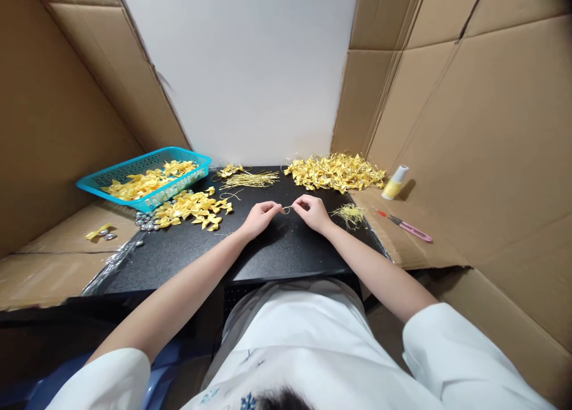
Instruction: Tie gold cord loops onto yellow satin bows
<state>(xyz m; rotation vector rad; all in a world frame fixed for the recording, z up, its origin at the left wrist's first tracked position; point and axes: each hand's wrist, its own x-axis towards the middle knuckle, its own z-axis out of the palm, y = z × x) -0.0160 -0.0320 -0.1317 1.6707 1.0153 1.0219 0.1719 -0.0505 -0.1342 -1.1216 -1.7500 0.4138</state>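
A thin golden cord (286,211), bent in a small loop, spans the gap between my hands over the black table. My left hand (263,217) pinches one side of it between thumb and fingers. On the other side, my right hand (311,212) pinches the cord too. Behind my hands lies a bundle of straight golden cords (250,179), with one loose cord (231,196) nearer to me. Short yellow thread scraps (351,215) are heaped just right of my right hand. Yellow ribbon bows (192,208) lie in a pile to the left of my left hand.
A turquoise basket (147,205) of yellow bows stands at the back left, silvery beads (145,220) beside it. A large heap of corded bows (337,171) lies at the back right. Rightward are a thread spool (395,183) and pink-handled snips (413,229). Cardboard walls (491,130) enclose the table.
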